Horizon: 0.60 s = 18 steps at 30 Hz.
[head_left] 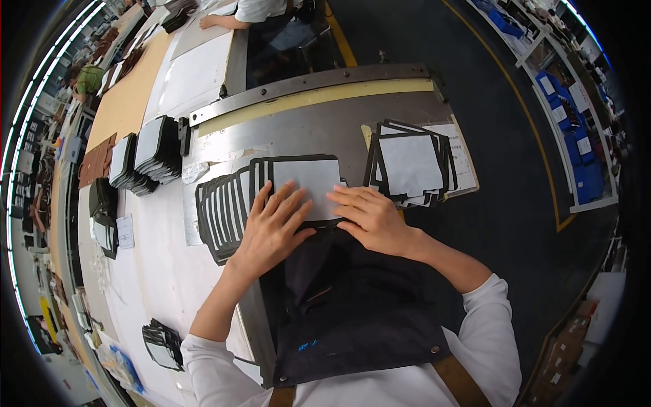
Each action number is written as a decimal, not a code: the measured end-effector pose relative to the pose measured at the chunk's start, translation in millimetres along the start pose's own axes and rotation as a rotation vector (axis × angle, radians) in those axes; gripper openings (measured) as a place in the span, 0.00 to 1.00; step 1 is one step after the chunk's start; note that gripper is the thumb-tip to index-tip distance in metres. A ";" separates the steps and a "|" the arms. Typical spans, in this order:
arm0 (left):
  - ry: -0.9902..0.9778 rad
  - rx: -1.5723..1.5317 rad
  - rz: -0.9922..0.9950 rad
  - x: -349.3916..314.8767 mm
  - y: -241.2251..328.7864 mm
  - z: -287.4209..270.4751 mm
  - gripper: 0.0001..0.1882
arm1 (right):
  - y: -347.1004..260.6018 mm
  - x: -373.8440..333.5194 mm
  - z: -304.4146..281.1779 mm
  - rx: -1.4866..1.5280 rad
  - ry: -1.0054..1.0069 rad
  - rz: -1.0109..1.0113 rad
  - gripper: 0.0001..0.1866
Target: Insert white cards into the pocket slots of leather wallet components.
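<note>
Left hand [272, 227]: flat, fingers spread, pressing the black-edged white panel [308, 182].
Right hand [369, 216]: flat on the panel's right edge, gripping nothing.
Panel: tops a fanned row [220, 214] on the metal worktop [319, 129].
Farther right: similar stack [410, 166].

Both my hands, left hand [271, 227] beside right hand [369, 217], flat on fanned black-edged white panels [308, 178] on steel worktable [319, 129], loose panel pile [410, 166] to my right, upright panel stacks [146, 159] to my left.
</note>
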State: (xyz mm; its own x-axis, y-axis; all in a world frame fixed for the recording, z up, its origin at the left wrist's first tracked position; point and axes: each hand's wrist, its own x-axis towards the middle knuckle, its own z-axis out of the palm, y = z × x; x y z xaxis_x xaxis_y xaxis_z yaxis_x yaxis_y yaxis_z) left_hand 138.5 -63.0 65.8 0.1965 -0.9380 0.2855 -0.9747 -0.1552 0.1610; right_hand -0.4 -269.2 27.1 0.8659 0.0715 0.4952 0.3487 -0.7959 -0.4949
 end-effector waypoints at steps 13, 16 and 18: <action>0.146 -0.074 -0.076 13.1 -5.2 -6.0 0.17 | -4.3 49.9 -25.0 0.763 0.104 0.443 0.08; 0.270 -0.411 -0.223 35.4 -13.9 -38.1 0.16 | 19.9 70.7 -29.4 0.597 0.081 0.213 0.14; 0.275 -0.493 -0.263 50.8 -24.8 -55.9 0.14 | 54.8 87.2 -22.4 0.427 0.011 0.070 0.18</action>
State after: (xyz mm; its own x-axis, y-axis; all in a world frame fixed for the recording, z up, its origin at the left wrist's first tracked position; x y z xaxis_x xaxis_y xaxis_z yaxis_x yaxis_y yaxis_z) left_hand 178.6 -89.5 129.2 0.5073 -0.7636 0.3993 -0.7392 -0.1475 0.6572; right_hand 86.2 -320.1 59.2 0.8894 0.0177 0.4567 0.4087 -0.4781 -0.7774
